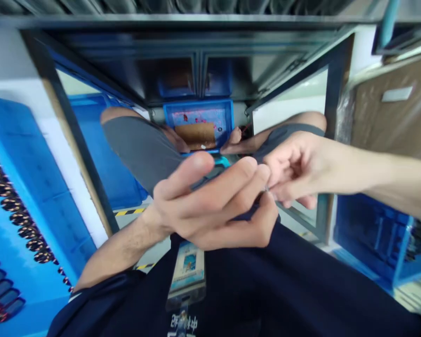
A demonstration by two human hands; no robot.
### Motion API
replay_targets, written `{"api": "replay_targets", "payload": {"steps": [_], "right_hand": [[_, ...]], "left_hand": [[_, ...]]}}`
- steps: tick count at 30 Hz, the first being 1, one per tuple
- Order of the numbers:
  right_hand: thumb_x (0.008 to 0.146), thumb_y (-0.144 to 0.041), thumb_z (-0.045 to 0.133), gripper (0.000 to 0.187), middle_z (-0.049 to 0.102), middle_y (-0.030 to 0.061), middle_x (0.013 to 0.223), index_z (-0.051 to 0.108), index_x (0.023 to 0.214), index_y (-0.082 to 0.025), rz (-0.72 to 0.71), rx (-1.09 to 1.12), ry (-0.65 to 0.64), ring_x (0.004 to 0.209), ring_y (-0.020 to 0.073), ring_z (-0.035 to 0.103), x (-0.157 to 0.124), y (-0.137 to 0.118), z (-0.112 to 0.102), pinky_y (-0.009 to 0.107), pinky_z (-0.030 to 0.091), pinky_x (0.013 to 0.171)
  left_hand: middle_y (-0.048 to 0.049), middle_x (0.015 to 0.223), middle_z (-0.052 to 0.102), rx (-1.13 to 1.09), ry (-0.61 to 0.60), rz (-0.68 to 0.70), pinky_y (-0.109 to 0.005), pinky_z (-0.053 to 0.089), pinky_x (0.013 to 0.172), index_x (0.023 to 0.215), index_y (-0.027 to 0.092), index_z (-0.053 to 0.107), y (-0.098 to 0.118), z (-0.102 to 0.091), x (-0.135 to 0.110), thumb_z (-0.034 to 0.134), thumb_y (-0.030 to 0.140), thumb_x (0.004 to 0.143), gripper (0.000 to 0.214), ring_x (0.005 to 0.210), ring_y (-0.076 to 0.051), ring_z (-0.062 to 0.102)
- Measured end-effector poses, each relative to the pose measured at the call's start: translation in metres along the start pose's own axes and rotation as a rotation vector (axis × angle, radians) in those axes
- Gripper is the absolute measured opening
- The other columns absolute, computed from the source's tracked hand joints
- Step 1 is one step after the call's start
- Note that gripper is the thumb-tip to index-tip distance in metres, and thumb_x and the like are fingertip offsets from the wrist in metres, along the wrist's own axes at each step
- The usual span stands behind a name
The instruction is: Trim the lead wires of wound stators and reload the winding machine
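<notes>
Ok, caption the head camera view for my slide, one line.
Head view: left hand grips a small dark teal-edged device while right hand pinches a tiny metal piece.

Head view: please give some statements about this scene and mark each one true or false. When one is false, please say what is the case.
1. The left hand is empty. False: it holds a dark object.
2. The right hand pinches a small shiny piece. True.
3. A blue tray lies beyond the hands. True.
4. The person wears a white shirt. False: the shirt is dark navy.
5. A badge hangs on the shirt front. True.
</notes>
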State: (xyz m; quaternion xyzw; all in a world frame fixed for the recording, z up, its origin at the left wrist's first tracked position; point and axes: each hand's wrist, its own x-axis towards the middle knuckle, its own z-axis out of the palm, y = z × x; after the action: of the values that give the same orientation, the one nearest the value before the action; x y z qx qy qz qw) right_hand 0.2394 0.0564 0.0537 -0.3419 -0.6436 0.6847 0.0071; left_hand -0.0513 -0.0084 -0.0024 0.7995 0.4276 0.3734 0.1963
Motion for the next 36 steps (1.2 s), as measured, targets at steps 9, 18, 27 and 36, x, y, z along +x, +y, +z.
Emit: {"api": "replay_targets", "payload": {"steps": [9, 18, 27, 36], "right_hand": [[0.112, -0.042, 0.091, 0.03, 0.078, -0.0036, 0.074, 0.071, 0.091, -0.035, -0.491, -0.863, 0.638, 0.053, 0.0233, 0.067, 0.002, -0.055, -0.039, 0.047, 0.05, 0.047], [0.114, -0.032, 0.078, 0.027, 0.084, 0.0173, 0.142, 0.09, 0.138, -0.025, -0.438, -1.131, 0.815, 0.133, 0.0436, 0.078, 0.151, -0.115, -0.103, 0.062, 0.067, 0.112], [0.113, -0.03, 0.082, 0.007, 0.079, 0.0206, 0.155, 0.078, 0.117, -0.026, -0.44, -1.235, 0.697, 0.144, 0.0512, 0.076, 0.186, -0.131, -0.126, 0.079, 0.065, 0.124], [0.095, -0.036, 0.104, 0.03, 0.09, 0.0123, 0.139, 0.077, 0.109, -0.035, -0.641, -0.477, 0.917, 0.125, 0.0443, 0.086, 0.064, -0.09, -0.06, 0.065, 0.07, 0.103]], "left_hand": [[0.0018, 0.123, 0.095, -0.267, 0.018, -0.319, -0.067, 0.061, 0.145, 0.133, 0.031, 0.075, 0.0, -0.037, 0.004, 0.101, 0.027, 0.099, 0.043, 0.111, -0.026, 0.095], [0.0043, 0.125, 0.093, -0.134, 0.374, -0.363, -0.051, 0.061, 0.136, 0.135, 0.033, 0.078, -0.023, -0.074, 0.001, 0.109, 0.022, 0.091, 0.055, 0.115, -0.023, 0.091], [0.0028, 0.123, 0.093, 0.028, 0.476, -0.277, -0.058, 0.058, 0.135, 0.13, 0.032, 0.084, -0.045, -0.097, 0.032, 0.11, 0.028, 0.096, 0.043, 0.112, -0.026, 0.087], [-0.0189, 0.173, 0.077, 0.404, 0.467, -0.135, -0.096, 0.028, 0.153, 0.123, 0.026, 0.081, -0.098, -0.06, 0.14, 0.118, 0.023, 0.082, 0.056, 0.169, -0.056, 0.065]]}}
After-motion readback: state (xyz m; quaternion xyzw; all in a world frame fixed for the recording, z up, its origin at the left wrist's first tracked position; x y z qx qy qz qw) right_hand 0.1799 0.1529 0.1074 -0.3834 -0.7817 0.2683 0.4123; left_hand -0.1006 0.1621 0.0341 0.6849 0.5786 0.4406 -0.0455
